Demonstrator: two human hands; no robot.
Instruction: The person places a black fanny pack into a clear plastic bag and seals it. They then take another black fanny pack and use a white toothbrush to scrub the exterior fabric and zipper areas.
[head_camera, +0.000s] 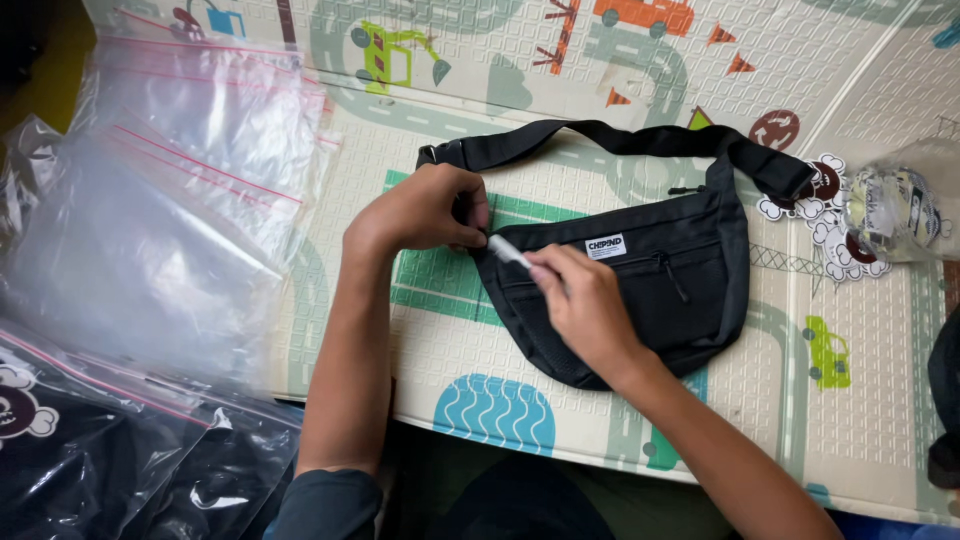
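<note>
Black fabric sling bag (640, 290) is my landmark; it lies flat on the play mat (470, 130), the one printed with roads and vehicles, front panel up, strap (600, 140) looped over the top edge.

Left hand (420, 212) sits on the bag's left tip, fingers (475, 210) curled and pressed down on the fabric. I read that as pinning the corner so the panel stays taut.

Right hand (580, 305) rests on the bag's front, left of the small white label (605, 247). Its fingers pinch a thin white pen-like tool (508, 250), tip aimed at the corner just under the left hand. Heel of the hand rests on the bag, probably to steady the tip. Can't tell what the tool is exactly.

Bag look: matte weave, half-moon shape, front zip pocket with a dangling puller (672, 278) right of the label.

Left of the bag: pile of clear zip bags (190, 170) with pink seal strips, some lower ones holding dark items. Right of the bag: a few round printed stickers (835, 225) on the mat, and a clear packet (900, 205) with more pieces inside.
</note>
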